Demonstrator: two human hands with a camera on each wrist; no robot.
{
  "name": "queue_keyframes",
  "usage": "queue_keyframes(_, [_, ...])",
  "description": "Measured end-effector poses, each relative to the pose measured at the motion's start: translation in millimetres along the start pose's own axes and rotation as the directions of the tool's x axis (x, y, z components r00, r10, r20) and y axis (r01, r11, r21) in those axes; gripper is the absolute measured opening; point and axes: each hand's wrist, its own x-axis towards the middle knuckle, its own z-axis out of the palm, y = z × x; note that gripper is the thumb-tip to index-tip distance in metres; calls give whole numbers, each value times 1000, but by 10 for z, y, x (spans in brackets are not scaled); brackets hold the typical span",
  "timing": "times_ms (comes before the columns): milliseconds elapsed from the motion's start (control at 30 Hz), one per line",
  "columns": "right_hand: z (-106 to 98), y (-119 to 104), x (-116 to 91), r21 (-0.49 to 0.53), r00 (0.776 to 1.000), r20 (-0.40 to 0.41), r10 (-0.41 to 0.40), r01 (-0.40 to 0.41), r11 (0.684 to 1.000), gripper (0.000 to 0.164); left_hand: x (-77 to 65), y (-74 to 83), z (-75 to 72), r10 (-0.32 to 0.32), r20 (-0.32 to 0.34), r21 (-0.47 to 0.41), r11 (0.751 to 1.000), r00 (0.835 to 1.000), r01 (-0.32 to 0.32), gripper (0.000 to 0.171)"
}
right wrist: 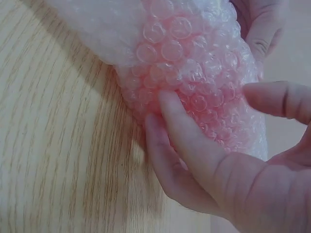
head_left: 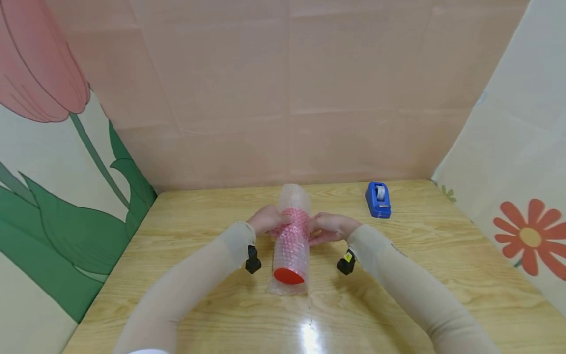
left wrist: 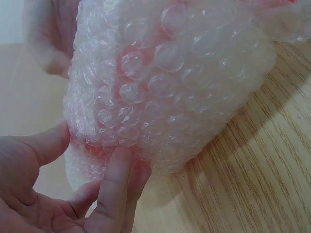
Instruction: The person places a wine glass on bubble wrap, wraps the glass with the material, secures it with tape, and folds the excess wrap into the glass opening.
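Both forearms point(head_left: 194, 275) reaching in, left grip point(head_left: 267, 220) and right grip point(head_left: 330, 227) are clamping the bubble-wrapped roll point(head_left: 292, 246) from opposite sides on the counter point(head_left: 212, 319), fingers point(left wrist: 115, 189) bending against it

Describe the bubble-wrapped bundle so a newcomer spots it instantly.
On the wooden table, look near the middle, between the left hand and the right hand. There is a long bundle of clear bubble wrap, tinted pink midway, with a red oval at its near end. Its see-through, bubbly skin sets it apart from the solid blue tape dispenser farther right.
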Motion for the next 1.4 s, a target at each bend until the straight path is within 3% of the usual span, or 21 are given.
queue_keyframes(200, [23,-20,15,32,999,-38,33,-32,999,43,1,9,-2,-9,-8,12,1000,1000,9,28])
queue_keyframes(433, [87,-45,21,-80,998,-54,18,-22,997,25,0,22,3,-24,-10,26,999,1000,24,29])
queue_keyframes(733, [149,-87,10,-144,994,-106,6,-22,989,35,-8,9,13,-28,-13,41,999,1000,28,26])
queue_keyframes(1133, [211,-135,-6,-146,991,-135,9,-29,989,30,-7,5,-11,-21,0,73,997,1000,21,30])
queue_keyframes(1233, [205,-131,-8,-135,991,-135,12,-30,990,25,10,-18,-37,-29,21,22,999,999,28,30])
queue_keyframes(1400, [189,-116,-13,-128,990,-142,5,-24,991,23,58,-87,-87,-72,49,-157,985,996,79,16])
